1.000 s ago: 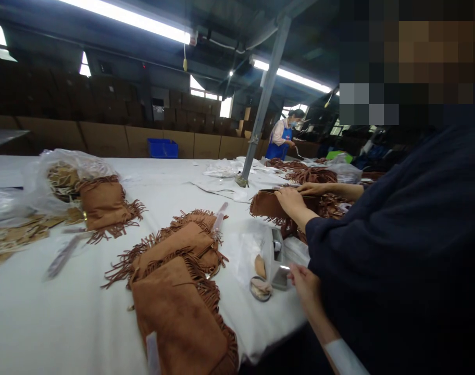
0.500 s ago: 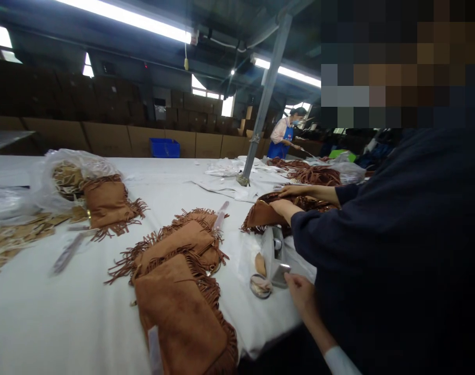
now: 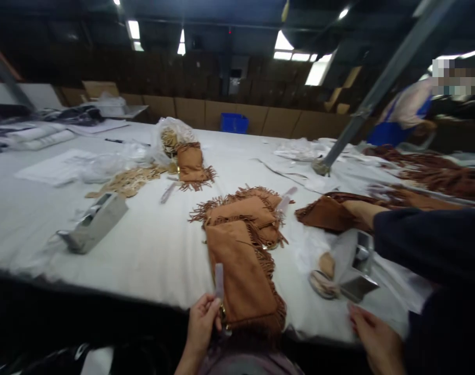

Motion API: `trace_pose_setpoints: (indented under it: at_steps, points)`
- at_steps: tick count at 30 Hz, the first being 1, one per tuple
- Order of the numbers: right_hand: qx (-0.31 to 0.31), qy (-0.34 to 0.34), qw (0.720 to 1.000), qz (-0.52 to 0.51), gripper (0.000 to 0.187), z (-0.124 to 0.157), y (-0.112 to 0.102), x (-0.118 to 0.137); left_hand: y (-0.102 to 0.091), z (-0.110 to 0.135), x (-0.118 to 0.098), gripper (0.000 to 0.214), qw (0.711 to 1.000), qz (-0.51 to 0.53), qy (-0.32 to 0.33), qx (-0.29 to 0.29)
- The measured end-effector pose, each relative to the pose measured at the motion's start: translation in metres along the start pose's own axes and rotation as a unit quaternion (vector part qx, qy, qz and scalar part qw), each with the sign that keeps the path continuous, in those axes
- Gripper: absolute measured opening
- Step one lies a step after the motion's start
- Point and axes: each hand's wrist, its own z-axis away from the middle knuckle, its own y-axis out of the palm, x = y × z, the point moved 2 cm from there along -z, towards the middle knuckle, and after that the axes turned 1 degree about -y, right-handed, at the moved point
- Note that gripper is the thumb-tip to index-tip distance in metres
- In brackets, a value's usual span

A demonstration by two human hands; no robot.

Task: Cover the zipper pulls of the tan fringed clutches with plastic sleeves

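Note:
A brown suede bag with fringe [image 3: 241,271] lies at the table's front edge, overlapping other fringed bags [image 3: 237,211]. My left hand [image 3: 202,320] is closed at its lower left corner, beside gold-coloured metal hardware. From those fingertips a translucent plastic strip [image 3: 219,281] points upward along the bag's edge. My right hand [image 3: 378,336] is just in front of a grey tape dispenser [image 3: 358,276], with thumb and finger pinched together. Whatever they hold is too small to make out. Left of the dispenser sits a tape roll [image 3: 323,285] with a small tan piece [image 3: 327,264].
On the right, a co-worker's dark sleeve [image 3: 428,245] reaches across to another brown bag [image 3: 327,213]. A second tape dispenser [image 3: 95,221] stands at left. Behind are a smaller fringed bag [image 3: 190,164], tan tags [image 3: 130,182] and a slanted metal post [image 3: 362,112].
The view has swung left, bringing my left hand and the second dispenser into sight. My right hand remains near the grey dispenser, now slightly apart from its front end.

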Motion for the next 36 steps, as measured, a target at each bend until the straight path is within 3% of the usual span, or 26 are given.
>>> trace_pose_setpoints:
  at_steps: [2, 4, 6, 8, 11, 14, 17, 23, 28, 31, 36]
  points:
    - [0.074, -0.065, 0.994, 0.042, 0.035, 0.015, 0.021, 0.027, 0.0, -0.003, -0.001, 0.039, 1.0, 0.007, 0.005, -0.005]
    - [0.201, -0.16, 0.966, 0.036, 0.033, 0.046, 0.048, 0.066, 0.002, -0.004, -0.003, 0.039, 1.0, 0.013, 0.009, -0.008]
    - [0.359, -0.244, 0.901, 0.017, 0.031, 0.086, 0.076, 0.108, 0.003, -0.002, -0.005, 0.039, 1.0, 0.013, 0.014, -0.011]
    - [0.45, -0.302, 0.84, 0.018, 0.027, 0.124, 0.098, 0.142, 0.004, 0.0, -0.007, 0.038, 1.0, 0.011, 0.023, -0.013]
    - [0.535, -0.343, 0.772, 0.021, 0.024, 0.158, 0.121, 0.169, 0.004, 0.003, -0.01, 0.035, 0.999, 0.011, 0.037, -0.018]
    - [0.569, -0.362, 0.737, 0.035, 0.029, 0.168, 0.14, 0.173, 0.003, 0.003, -0.01, 0.032, 0.999, 0.013, 0.049, -0.02]
    - [0.559, -0.382, 0.733, 0.064, 0.032, 0.167, 0.158, 0.168, 0.003, 0.003, -0.008, 0.03, 0.998, 0.017, 0.059, -0.019]
    - [0.503, -0.364, 0.772, 0.141, 0.027, 0.163, 0.183, 0.159, 0.001, 0.002, -0.004, 0.027, 0.998, 0.017, 0.06, -0.02]
    - [0.465, -0.322, 0.806, 0.174, 0.023, 0.162, 0.187, 0.16, -0.001, 0.001, -0.003, 0.027, 0.998, -0.001, 0.064, -0.014]
    - [0.444, -0.321, 0.821, 0.157, 0.012, 0.16, 0.186, 0.163, -0.001, -0.001, -0.001, 0.028, 0.998, -0.006, 0.063, -0.007]
    - [0.47, -0.336, 0.807, 0.118, 0.008, 0.16, 0.187, 0.16, -0.002, 0.001, -0.005, 0.03, 0.998, 0.006, 0.064, 0.014]
